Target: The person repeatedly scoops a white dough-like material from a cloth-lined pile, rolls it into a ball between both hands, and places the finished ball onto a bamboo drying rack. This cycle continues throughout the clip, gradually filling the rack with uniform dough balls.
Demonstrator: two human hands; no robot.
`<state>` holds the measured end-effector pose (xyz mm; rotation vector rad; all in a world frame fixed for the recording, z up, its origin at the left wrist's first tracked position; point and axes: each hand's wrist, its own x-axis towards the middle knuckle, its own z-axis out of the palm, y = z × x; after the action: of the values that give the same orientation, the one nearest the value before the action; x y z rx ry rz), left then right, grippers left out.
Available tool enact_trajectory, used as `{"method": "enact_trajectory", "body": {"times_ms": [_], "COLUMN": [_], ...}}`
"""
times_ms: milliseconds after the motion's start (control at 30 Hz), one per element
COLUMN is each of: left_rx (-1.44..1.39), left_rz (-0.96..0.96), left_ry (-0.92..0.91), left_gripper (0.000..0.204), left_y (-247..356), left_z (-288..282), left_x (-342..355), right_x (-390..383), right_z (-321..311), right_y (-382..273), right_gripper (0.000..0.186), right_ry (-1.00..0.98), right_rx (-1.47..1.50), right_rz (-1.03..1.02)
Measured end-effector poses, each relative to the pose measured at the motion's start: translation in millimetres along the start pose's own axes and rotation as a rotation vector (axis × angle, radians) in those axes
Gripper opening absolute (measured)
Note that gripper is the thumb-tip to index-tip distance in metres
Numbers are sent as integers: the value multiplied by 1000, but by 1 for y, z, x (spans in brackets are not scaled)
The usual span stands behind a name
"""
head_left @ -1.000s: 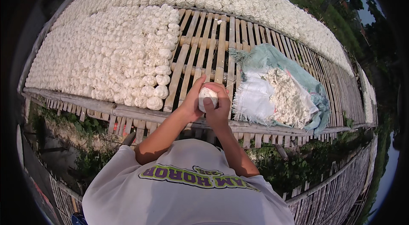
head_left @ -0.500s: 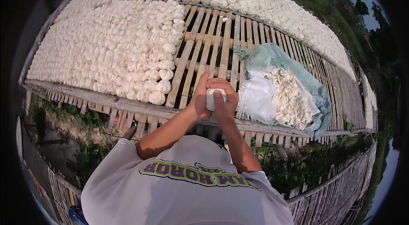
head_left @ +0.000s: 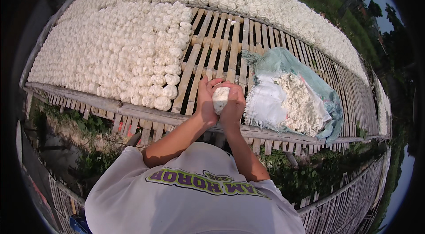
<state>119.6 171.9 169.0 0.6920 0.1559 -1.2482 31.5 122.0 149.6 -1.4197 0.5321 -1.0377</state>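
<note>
The right hand (head_left: 234, 104) has turned since the previous frame, its thumb no longer across the white ball (head_left: 220, 98). It and the left hand (head_left: 205, 103) cup the ball between them, near the bamboo rack's (head_left: 146, 113) front rail. Loose white crumble (head_left: 302, 105), apparently unshaped, remains on a sack (head_left: 283, 59) covering slats at right. Formed balls (head_left: 106, 52) fill rows at left; another long band (head_left: 265, 4) lies beyond.

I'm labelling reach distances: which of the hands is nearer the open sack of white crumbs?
Right. The right hand cups the right side of the white ball, just left of the open sack; the left hand, on the ball's left, is farther away.
</note>
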Motion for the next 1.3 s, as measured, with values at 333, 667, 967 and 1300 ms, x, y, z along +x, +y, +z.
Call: {"method": "enact_trajectory", "body": {"times_ms": [333,667,967,1300], "left_rx": [14,109,131,11], "left_rz": [144,-203,-250,-153], "left_ry": [-23,-187,-291,-374], "left_gripper": [63,71,74,70], "left_y": [-10,17,15,17], "left_z": [-6,1,1,2], "left_x": [3,-2,-3,-3], "right_x": [-11,5,-9,-8], "right_z": [14,4,7,3], "right_y": [-16,-19,-15,-19], "right_gripper": [25,36,48,41], "right_ry": [4,-109,-130,-145], "right_rx": [-153,-99,-50,-137], "right_rz": [-250,-282,-394,-280]}}
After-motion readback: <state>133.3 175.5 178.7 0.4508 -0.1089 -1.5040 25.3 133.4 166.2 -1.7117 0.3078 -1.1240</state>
